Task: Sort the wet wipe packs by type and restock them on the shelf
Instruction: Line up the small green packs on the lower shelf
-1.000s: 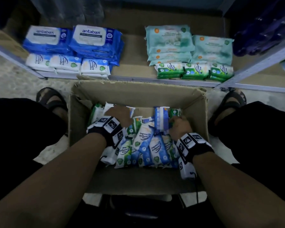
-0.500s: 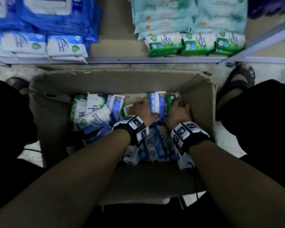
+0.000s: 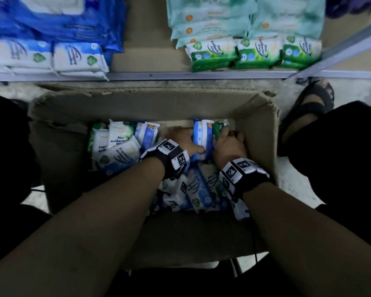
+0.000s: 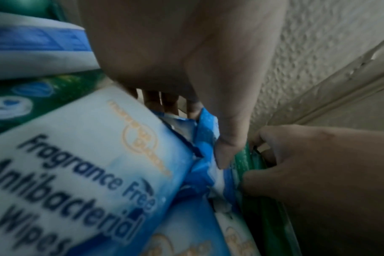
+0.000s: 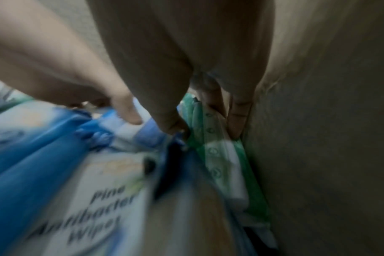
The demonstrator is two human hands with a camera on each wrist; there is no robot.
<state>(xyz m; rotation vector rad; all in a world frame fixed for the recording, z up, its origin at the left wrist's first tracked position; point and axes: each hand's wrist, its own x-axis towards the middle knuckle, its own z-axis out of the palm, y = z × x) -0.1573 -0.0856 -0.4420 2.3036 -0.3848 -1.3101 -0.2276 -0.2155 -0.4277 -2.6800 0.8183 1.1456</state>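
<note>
Hands both down in the cardboard box [image 3: 150,103] right now. My left hand [image 3: 183,140] is wrapped around a blue pack [image 3: 201,136] standing on edge near the far wall, thumb [image 4: 225,152] pressed on its near side and fingers behind it. My right hand [image 3: 228,144] grips the green pack [image 3: 220,127] just beside it, squeezed against the box's right wall, thumb [image 5: 173,124] on one face and fingers [image 5: 237,121] on the other. More mixed packs [image 3: 116,146], Pine and Fragrance Free, are piled loose on the left side and under my wrists. Up on the shelf [image 3: 180,75] the sorted ones sit in rows: blue-white packs [image 3: 77,58] on the left, green Pine packs [image 3: 255,52] on the right, well apart.
</note>
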